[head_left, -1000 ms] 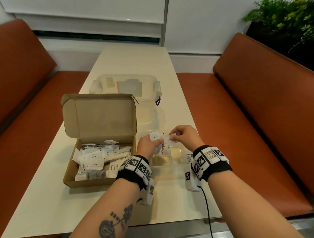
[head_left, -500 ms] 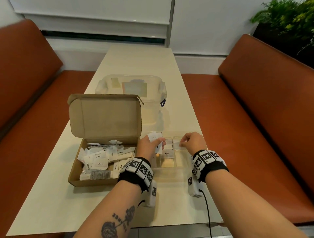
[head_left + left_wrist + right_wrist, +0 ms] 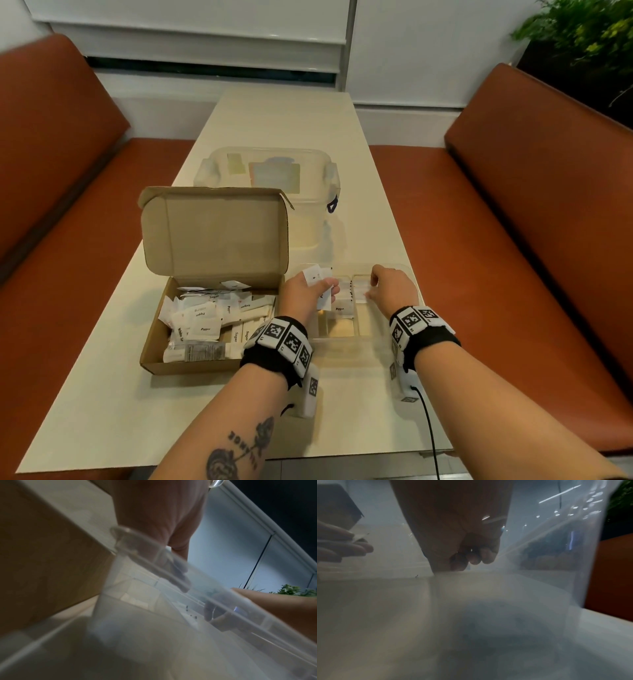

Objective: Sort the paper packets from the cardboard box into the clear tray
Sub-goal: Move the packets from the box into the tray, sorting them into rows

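Note:
An open cardboard box (image 3: pixel 150 356) holds a heap of white paper packets (image 3: pixel 205 325). To its right lies the clear tray (image 3: pixel 356 266) with several compartments; a Pepper packet (image 3: pixel 342 305) lies in one. My left hand (image 3: pixel 308 291) hovers over the tray's left edge and grips a small bunch of packets (image 3: pixel 317 274). My right hand (image 3: pixel 387 291) reaches down into a far compartment, its curled fingertips (image 3: pixel 474 559) pinching a white packet (image 3: pixel 359 291) low against the tray floor. In the right wrist view the left hand's fingers (image 3: pixel 342 545) show with a packet (image 3: pixel 359 534).
A clear lidded container (image 3: pixel 308 192) stands behind the box, whose raised lid (image 3: pixel 215 233) blocks part of it. The cream table (image 3: pixel 137 411) is narrow, with orange benches (image 3: pixel 513 274) on both sides. A black cable (image 3: pixel 428 428) hangs from my right wrist.
My right hand took one packet from the bunch in my left hand and carried it right and down into the tray. The left hand dipped slightly, still holding its bunch.

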A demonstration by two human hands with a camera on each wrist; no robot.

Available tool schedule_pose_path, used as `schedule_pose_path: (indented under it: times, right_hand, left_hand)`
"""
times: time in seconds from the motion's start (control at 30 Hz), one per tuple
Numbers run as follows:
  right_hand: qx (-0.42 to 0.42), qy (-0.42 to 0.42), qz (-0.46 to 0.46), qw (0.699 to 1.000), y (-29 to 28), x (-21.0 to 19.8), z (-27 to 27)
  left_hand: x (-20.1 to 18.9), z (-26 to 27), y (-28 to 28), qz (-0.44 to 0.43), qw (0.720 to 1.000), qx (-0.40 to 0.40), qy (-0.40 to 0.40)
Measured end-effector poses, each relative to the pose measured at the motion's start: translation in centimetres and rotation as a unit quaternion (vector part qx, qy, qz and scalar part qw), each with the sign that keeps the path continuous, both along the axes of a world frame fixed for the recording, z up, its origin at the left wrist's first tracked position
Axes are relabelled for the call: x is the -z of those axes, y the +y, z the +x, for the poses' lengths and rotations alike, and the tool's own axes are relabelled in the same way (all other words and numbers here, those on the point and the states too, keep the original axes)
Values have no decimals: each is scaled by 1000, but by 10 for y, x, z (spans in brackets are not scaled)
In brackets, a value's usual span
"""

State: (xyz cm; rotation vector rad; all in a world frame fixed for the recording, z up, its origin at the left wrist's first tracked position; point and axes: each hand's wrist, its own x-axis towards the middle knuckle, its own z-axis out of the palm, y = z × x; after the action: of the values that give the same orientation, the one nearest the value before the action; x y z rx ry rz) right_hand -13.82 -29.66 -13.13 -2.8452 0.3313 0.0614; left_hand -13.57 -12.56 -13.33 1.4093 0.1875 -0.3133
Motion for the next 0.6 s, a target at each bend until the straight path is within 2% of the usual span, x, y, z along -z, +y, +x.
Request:
schedule_pose_path:
  times: [0.13, 0.27, 0.33, 0.43, 0.5, 0.6]
  right_hand:
    - [-1, 0, 5, 1000, 1, 3, 0]
    - [19, -11, 55, 998, 2, -3, 1]
    - [34, -59, 105, 992, 6, -11, 2]
    - [20, -102, 242, 965, 17, -25, 0]
    - [-14, -75, 325, 943, 28, -33, -5]
    - [-31, -20, 334, 942, 42, -35, -12]
  left_hand:
    - [0, 0, 0, 2, 1000, 10, -3]
    - [-3, 0, -1, -20, 999, 30, 30]
    - [-6, 1, -3, -29, 997, 49, 51]
    - [-9, 1, -5, -29, 996, 52, 64]
    - [-9, 1, -6, -35, 996, 40, 66]
    - [-7, 6, -8, -34, 997, 22, 72]
